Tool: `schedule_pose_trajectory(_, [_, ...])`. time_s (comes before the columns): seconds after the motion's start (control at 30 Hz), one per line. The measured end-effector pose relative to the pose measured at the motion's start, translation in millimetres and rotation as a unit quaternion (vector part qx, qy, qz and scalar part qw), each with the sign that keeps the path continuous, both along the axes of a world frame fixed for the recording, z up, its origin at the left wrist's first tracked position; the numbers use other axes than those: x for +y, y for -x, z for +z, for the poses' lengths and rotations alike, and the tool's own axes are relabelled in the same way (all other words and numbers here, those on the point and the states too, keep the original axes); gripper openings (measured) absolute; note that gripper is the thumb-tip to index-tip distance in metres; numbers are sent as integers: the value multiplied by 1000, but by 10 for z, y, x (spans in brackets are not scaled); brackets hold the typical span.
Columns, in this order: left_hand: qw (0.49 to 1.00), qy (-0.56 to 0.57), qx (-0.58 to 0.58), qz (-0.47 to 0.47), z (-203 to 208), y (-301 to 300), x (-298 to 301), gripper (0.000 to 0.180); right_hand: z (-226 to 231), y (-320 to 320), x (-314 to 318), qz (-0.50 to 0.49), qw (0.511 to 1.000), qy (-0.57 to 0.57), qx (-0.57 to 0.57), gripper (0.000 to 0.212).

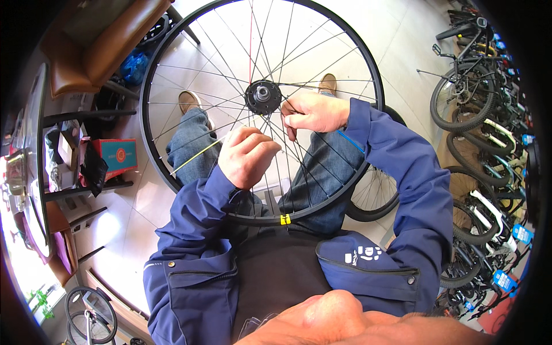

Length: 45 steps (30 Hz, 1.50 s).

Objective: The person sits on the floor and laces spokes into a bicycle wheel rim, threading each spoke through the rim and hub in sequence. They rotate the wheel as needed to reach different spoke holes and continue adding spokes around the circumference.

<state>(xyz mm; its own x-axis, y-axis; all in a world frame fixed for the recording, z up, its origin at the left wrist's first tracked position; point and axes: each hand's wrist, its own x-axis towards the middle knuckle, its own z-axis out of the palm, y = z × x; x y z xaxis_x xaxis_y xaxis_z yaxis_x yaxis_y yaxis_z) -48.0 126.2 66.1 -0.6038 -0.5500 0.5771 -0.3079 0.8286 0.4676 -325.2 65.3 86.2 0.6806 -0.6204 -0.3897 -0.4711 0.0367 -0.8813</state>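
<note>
A large black bicycle wheel rim [148, 138] without a tyre stands before me, its lower edge close to my lap. Thin spokes run to the black hub [263, 98]; most are dark, one is yellow [196, 157], one red [250, 46] and one blue [351, 142]. Just right of the hub, my right hand [315, 112] has its fingers closed on a spoke. Below and left of the hub, my left hand [248, 156] is curled among the spokes; what its fingertips hold is hidden. A yellow label [285, 219] sits on the near rim.
Several bicycles [466, 95] line the right side. Another tyred wheel [374, 192] stands behind my right arm. To the left are a brown chair [103, 46], a red and teal box [118, 158] and a table [43, 161]. A small bicycle [89, 316] is at lower left.
</note>
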Motion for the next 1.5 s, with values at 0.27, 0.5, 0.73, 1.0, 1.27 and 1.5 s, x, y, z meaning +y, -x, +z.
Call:
schedule_pose_trajectory(0.27, [1000, -14, -8, 2, -6, -19, -2, 34, -21, 6, 243, -97, 947, 295, 75, 10])
schedule_pose_trajectory(0.5, [1000, -21, 1, 0, 9, -23, 2, 29, 64, -43, 332, -127, 965, 217, 74, 15])
schedule_pose_trajectory(0.73, [1000, -17, 9, -17, 36, -62, -19, 29, 246, 3, 433, -90, 975, 129, 159, 30])
schedule_pose_trajectory(1.0, [998, -29, 32, -42, -8, -117, -20, 27, 300, -170, 1317, -183, 863, 340, 326, 37])
schedule_pose_trajectory(1.27, [997, -23, 43, -59, -63, -105, -28, 27, 335, -115, 1218, -109, 840, 385, 366, 20])
schedule_pose_trajectory(1.5, [998, -14, 45, -45, -103, -78, -20, 24, 86, -93, 1145, -121, 715, 521, 449, 11])
